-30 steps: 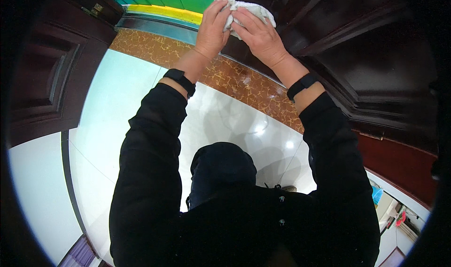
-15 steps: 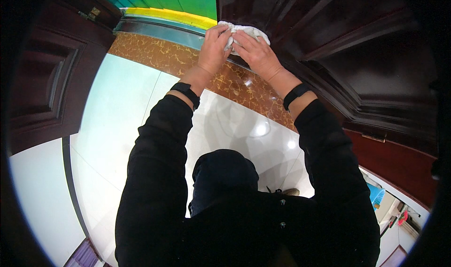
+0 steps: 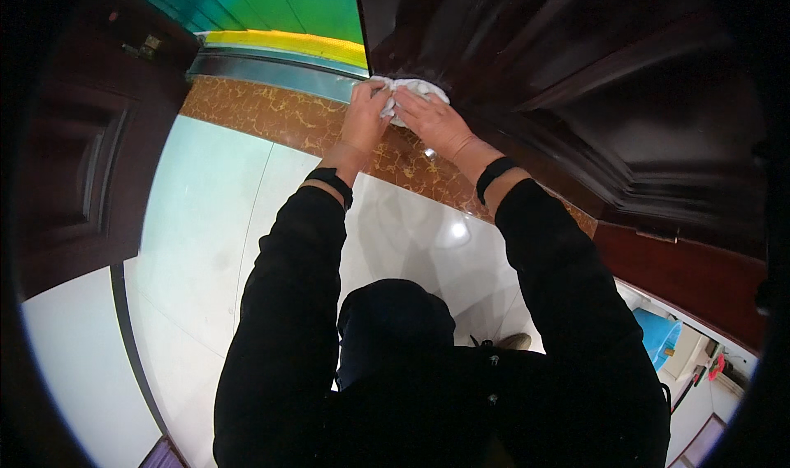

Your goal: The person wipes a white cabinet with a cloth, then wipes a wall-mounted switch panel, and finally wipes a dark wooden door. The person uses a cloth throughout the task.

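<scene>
A white cloth (image 3: 409,92) is pressed flat against the low part of a dark brown panelled wooden door (image 3: 576,81). My left hand (image 3: 366,118) grips the cloth's left side near the door's edge. My right hand (image 3: 432,121) lies over its right side, fingers spread on it. Both arms wear black sleeves with a black band at each wrist. Most of the cloth is hidden under the two hands.
A brown marbled threshold strip (image 3: 271,114) runs below the door. Glossy white floor tiles (image 3: 206,213) lie beneath me. A second dark panelled door (image 3: 74,163) stands at the left. A blue bucket (image 3: 662,336) sits at the lower right.
Both hands and the cloth have slid down the door, toward the threshold, and my arms have stretched lower.
</scene>
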The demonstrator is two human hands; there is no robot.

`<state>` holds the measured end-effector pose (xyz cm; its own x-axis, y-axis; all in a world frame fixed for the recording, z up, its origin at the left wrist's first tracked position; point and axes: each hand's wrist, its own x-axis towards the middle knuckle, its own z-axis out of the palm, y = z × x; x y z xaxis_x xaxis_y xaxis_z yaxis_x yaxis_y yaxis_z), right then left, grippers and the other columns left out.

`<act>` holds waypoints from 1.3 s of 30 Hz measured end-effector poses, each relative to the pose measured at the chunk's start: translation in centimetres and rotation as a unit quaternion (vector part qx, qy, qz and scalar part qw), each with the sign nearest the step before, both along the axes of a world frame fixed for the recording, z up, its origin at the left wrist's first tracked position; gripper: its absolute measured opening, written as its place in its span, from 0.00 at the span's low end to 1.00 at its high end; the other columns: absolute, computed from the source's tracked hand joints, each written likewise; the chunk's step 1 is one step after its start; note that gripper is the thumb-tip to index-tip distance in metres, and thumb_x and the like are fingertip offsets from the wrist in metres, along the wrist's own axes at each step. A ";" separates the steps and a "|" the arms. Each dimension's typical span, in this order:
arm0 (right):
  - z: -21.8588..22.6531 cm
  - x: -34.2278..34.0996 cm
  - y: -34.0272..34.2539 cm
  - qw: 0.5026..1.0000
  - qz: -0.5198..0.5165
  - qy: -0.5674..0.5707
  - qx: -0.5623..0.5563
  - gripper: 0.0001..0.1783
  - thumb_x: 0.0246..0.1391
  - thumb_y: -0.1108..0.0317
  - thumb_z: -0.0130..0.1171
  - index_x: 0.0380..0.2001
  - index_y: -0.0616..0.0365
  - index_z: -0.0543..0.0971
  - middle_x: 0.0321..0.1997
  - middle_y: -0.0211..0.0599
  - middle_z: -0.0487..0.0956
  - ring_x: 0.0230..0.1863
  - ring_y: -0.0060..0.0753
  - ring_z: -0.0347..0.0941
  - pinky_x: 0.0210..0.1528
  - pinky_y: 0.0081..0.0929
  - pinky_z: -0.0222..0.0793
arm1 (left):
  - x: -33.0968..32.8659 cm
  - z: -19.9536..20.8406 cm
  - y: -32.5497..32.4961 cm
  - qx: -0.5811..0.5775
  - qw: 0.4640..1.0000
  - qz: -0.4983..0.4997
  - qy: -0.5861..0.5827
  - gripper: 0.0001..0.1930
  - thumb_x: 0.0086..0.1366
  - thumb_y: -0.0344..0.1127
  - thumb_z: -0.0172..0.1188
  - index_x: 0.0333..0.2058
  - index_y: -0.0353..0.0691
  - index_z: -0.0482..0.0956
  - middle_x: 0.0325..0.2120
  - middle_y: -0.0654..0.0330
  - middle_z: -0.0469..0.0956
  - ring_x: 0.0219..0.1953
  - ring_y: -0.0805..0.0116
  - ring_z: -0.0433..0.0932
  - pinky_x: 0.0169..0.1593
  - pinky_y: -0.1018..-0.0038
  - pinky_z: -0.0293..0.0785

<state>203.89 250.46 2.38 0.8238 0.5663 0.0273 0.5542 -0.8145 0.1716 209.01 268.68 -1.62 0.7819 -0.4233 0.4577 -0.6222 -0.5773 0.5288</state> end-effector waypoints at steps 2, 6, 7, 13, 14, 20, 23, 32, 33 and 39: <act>-0.7 0.0 0.1 1.000 -0.008 0.017 0.014 0.23 0.66 0.70 0.48 0.63 0.50 0.72 0.75 0.32 0.60 0.76 0.34 0.53 0.73 0.34 0.52 | 0.1 -0.8 -0.1 -0.006 1.000 -0.005 0.012 0.25 0.43 0.20 0.71 0.44 0.37 0.79 0.50 0.50 0.71 0.55 0.46 0.69 0.58 0.61 0.70; -2.3 0.1 -0.1 0.999 -0.006 0.034 0.042 0.25 0.67 0.69 0.48 0.66 0.52 0.68 0.74 0.34 0.63 0.74 0.36 0.56 0.74 0.32 0.50 | -0.1 -2.3 -0.6 -0.011 1.000 0.007 0.028 0.23 0.44 0.19 0.70 0.42 0.36 0.80 0.49 0.50 0.72 0.54 0.46 0.70 0.57 0.61 0.70; -2.7 0.1 -0.2 0.998 -0.012 0.056 0.032 0.25 0.67 0.69 0.48 0.66 0.52 0.68 0.73 0.35 0.64 0.74 0.37 0.57 0.74 0.31 0.50 | -0.3 -2.7 -0.8 -0.002 0.999 0.017 0.047 0.23 0.44 0.19 0.70 0.42 0.36 0.80 0.48 0.50 0.72 0.54 0.46 0.70 0.57 0.62 0.70; -4.5 -0.1 -0.6 0.997 -0.015 0.065 0.043 0.23 0.65 0.68 0.49 0.63 0.54 0.71 0.69 0.37 0.69 0.68 0.43 0.64 0.72 0.33 0.55 | -0.8 -4.3 -2.1 -0.011 0.994 0.049 0.101 0.23 0.42 0.17 0.71 0.41 0.36 0.81 0.46 0.51 0.72 0.52 0.49 0.72 0.56 0.64 0.73; -4.6 -0.2 -0.6 0.994 -0.015 0.047 0.093 0.22 0.65 0.68 0.50 0.61 0.54 0.72 0.68 0.37 0.71 0.67 0.44 0.66 0.71 0.33 0.56 | -0.8 -4.5 -2.4 -0.030 0.994 0.050 0.090 0.23 0.42 0.17 0.70 0.40 0.36 0.81 0.46 0.51 0.72 0.51 0.49 0.73 0.55 0.64 0.73; -3.9 -1.2 -1.1 0.979 -0.035 -0.009 0.202 0.14 0.59 0.69 0.55 0.47 0.56 0.81 0.56 0.37 0.77 0.60 0.41 0.70 0.67 0.33 0.62 | -1.9 -4.2 -3.9 -0.064 0.985 0.075 0.143 0.19 0.44 0.18 0.69 0.38 0.35 0.82 0.45 0.52 0.75 0.49 0.51 0.76 0.53 0.65 0.74; -2.4 -1.9 -2.4 0.985 0.005 -0.050 0.163 0.12 0.55 0.69 0.56 0.41 0.57 0.83 0.53 0.36 0.78 0.59 0.38 0.71 0.64 0.34 0.63 | -2.5 -3.1 -4.8 -0.073 0.986 0.062 0.133 0.18 0.44 0.17 0.69 0.37 0.35 0.82 0.44 0.52 0.75 0.49 0.51 0.76 0.52 0.65 0.75; 3.2 -3.8 -5.4 0.989 0.031 -0.102 0.106 0.12 0.50 0.70 0.57 0.38 0.58 0.83 0.52 0.35 0.77 0.57 0.36 0.71 0.60 0.34 0.65 | -3.9 1.6 -7.0 -0.102 0.991 0.022 0.088 0.17 0.44 0.19 0.68 0.36 0.35 0.83 0.40 0.53 0.76 0.45 0.51 0.76 0.51 0.64 0.75; 3.8 -4.1 -5.8 0.987 0.027 -0.107 0.117 0.12 0.50 0.70 0.57 0.37 0.58 0.83 0.52 0.35 0.77 0.57 0.37 0.71 0.60 0.34 0.65 | -4.0 2.1 -7.2 -0.104 0.991 0.022 0.086 0.17 0.44 0.19 0.68 0.36 0.35 0.83 0.40 0.53 0.76 0.45 0.51 0.76 0.51 0.64 0.74; 6.9 -5.1 -6.8 0.976 0.025 -0.180 0.122 0.09 0.48 0.69 0.58 0.33 0.55 0.85 0.45 0.30 0.76 0.53 0.32 0.70 0.57 0.29 0.63 | -4.5 5.1 -8.6 -0.124 0.991 0.008 0.040 0.17 0.43 0.20 0.68 0.36 0.35 0.84 0.38 0.52 0.76 0.44 0.50 0.76 0.50 0.63 0.74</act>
<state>198.74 243.64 9.32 0.7069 0.5464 0.4491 0.5343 -0.8286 0.1671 204.55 260.08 3.51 0.8256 -0.2924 0.4826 -0.5642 -0.4334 0.7027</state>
